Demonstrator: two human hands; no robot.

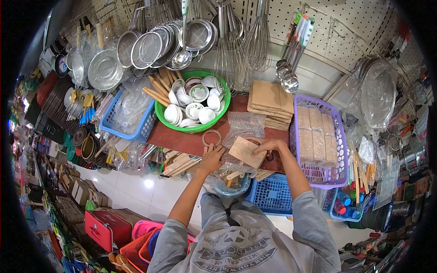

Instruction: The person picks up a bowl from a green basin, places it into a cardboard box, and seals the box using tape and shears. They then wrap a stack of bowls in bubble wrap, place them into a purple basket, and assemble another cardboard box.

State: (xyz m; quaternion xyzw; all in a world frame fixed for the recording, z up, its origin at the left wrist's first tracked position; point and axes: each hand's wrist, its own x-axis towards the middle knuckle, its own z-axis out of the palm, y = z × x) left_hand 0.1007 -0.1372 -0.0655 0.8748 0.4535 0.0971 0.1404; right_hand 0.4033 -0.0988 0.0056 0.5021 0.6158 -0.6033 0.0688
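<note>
My left hand [212, 158] has its fingers closed on the near edge of a roll of tape [211, 132], which lies at the table's front. In my right hand [268, 146] is a small brown cardboard piece with print on it [246, 152], pinched between thumb and fingers and tilted over the bubble wrap. A dark loop [271, 156] shows by the right fingers; I cannot make out what it belongs to. The sheet of bubble wrap [246, 122] stretches across the red-brown table [168, 138] between and under my hands.
Behind my hands stand a green basin [159, 111] of small white bowls and a stack of flat brown cardboard [270, 102]. A purple basket [342, 150] of bubble-wrapped packs is at right, a blue basket [107, 123] at left. Whisks [257, 45] and strainers [146, 50] hang above.
</note>
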